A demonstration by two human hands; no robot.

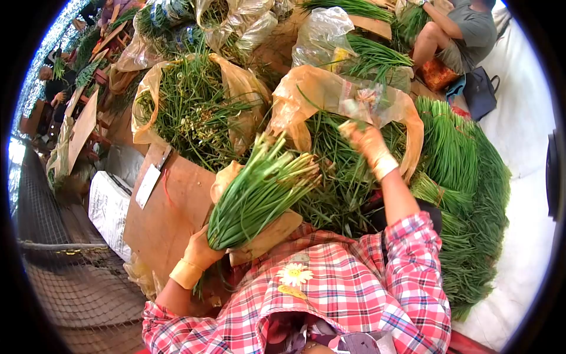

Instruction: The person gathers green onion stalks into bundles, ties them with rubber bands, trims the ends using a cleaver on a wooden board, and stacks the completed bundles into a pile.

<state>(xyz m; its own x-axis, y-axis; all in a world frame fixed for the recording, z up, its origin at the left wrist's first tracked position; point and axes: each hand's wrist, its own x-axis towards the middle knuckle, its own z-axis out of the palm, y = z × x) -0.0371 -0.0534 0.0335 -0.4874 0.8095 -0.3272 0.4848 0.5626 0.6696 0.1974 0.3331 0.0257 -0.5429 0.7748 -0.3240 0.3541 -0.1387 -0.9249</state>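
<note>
My left hand (200, 253), in an orange-tan glove, is wrapped round the leafy end of a bunch of chives (259, 197). The pale cut ends point up and to the right, away from me. Raised over an open orange plastic bag (407, 121) is my right hand (365, 146), gloved the same way. Its fingers are drawn together; what they hold, if anything, is blurred. Loose green leaves (336, 177) fill that bag below the hand. A brown board (271, 236) lies just under the bunch.
Tied chive bundles (448, 141) are stacked at right beside a white sheet (525, 159). Another bag of leaf scraps (188, 106) stands ahead on the left. A cardboard sheet (165, 221) lies left of my lap. Another person (466, 35) sits at upper right near a dark bag (480, 91).
</note>
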